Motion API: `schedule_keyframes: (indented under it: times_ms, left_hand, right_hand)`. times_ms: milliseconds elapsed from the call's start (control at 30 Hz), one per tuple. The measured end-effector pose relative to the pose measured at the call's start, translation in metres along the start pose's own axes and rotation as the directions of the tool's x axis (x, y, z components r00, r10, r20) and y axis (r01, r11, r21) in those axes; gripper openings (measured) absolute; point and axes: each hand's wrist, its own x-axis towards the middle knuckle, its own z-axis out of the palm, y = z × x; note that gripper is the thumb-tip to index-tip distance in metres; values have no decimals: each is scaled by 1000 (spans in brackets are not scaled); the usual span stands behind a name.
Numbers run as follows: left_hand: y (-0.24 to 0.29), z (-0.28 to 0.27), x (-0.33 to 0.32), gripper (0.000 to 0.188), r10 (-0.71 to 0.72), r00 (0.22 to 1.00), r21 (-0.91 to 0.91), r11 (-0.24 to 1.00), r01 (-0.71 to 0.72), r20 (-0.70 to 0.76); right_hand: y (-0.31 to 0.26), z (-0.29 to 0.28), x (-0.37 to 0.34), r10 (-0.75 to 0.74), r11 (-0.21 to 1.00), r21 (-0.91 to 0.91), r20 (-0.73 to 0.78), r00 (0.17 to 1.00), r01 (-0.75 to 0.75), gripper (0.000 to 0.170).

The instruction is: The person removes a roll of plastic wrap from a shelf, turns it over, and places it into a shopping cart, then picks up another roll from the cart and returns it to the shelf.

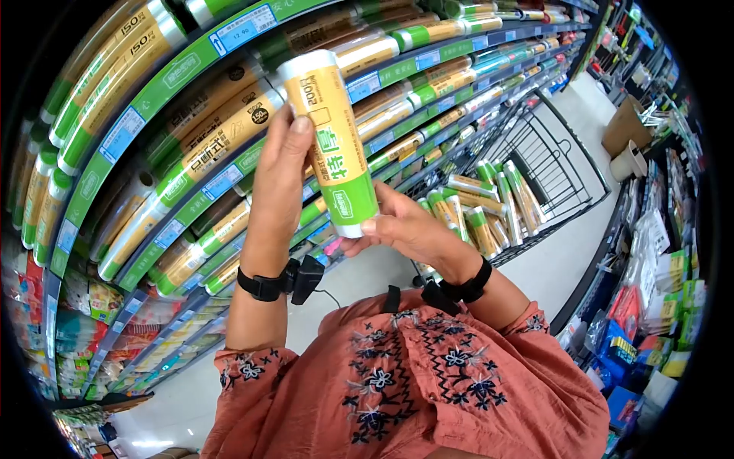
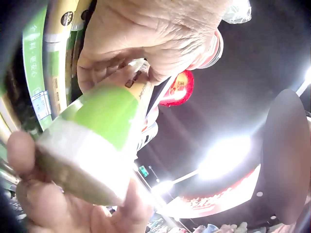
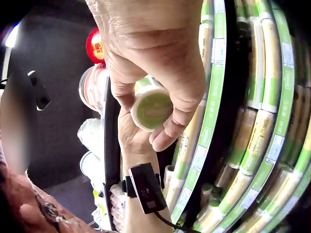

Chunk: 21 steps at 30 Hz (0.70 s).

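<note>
Embroidered shirt [image 1: 413, 390] sits closest to the head cam, then the wrapped roll [image 1: 330, 145], tilted, held up in front of the shelf [image 1: 183, 70]. Left hand [image 1: 284, 153] has fingers gripping its upper part, right hand [image 1: 407, 227] fingers pinch the lower end. Main risk: glossy wrap is probably slick, so if one hand lets go early the roll could pivot and drop to the floor [image 1: 508, 287]. Cart [image 1: 556, 153] holds loose rolls [image 1: 480, 228]; a careless toss could shift the pile. Left wrist camera's [image 1: 307, 280] cable [image 1: 330, 297] hangs free, could snag
</note>
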Motion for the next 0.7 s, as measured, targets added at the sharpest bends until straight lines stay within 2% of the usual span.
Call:
schedule_keyframes:
  times_ms: [100, 200, 267, 300, 400, 500, 600, 633, 700]
  left_hand:
    - [-7, 1, -8, 69, -10, 997, 69, 998, 5, 73]
    - [-9, 8, -19, 81, -23, 985, 170, 985, -6, 169]
    - [-15, 8, -24, 86, -56, 972, 258, 966, -5, 230]
    - [-13, 5, -24, 88, -123, 964, 212, 975, 72, 237]
    - [-5, -11, -21, 85, -86, 946, 265, 964, 0, 313]
    - [13, -27, -16, 86, -169, 911, 397, 918, 6, 376]
    - [27, -30, -12, 85, -238, 868, 461, 888, 12, 436]
    - [33, -30, -10, 84, -270, 847, 463, 886, 33, 457]
    - [37, -31, -7, 80, -303, 816, 444, 894, 65, 492]
  right_hand:
    - [5, 6, 3, 0, 1000, 22, 39, 999, -1, 70]
    - [4, 15, 3, 34, 999, -40, 9, 999, -34, 71]
    - [9, 12, 4, 82, 990, -113, 8, 997, -81, 66]
    - [11, 11, 4, 108, 983, -147, 5, 994, -106, 64]
    - [-14, -2, -1, 5, 969, -247, 12, 1000, -2, 65]
    - [-51, -16, -1, -196, 965, -215, -207, 959, 151, 72]
    - [-79, -23, 0, -288, 930, -288, -178, 941, 230, 71]
    - [-85, -16, -1, -271, 917, -346, -172, 947, 199, 68]
    - [-85, -16, 1, -273, 915, -351, -179, 945, 198, 66]
